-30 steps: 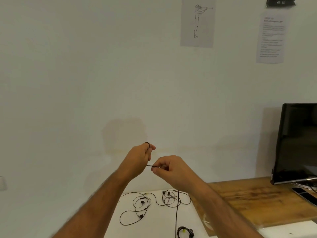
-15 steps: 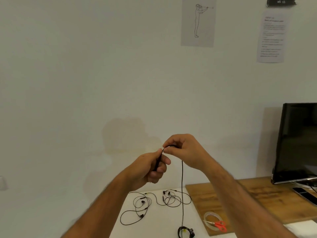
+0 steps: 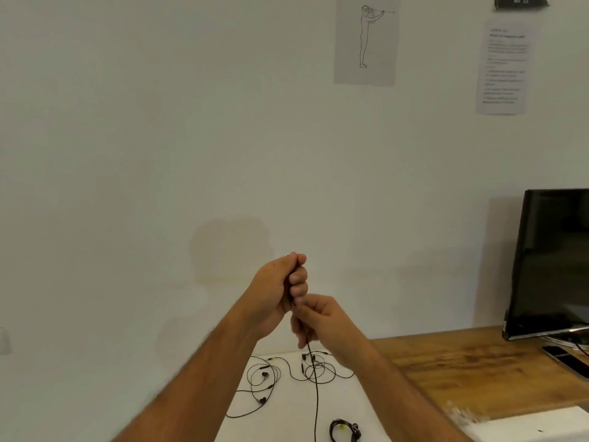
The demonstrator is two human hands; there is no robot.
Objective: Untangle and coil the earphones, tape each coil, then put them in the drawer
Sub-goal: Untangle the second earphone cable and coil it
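above the desk, left hand risen gripping earphone cable, right hand dropped below, pinching it

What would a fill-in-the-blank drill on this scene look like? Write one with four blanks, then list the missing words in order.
1. The thin black earphone cable hangs down from the ____ hand.
2. The left hand is raised ____ than the right hand.
3. The loose black earphones lie on the ____ tabletop.
4. The black flat monitor stands on the ____ board.

Missing words: right; higher; white; wooden
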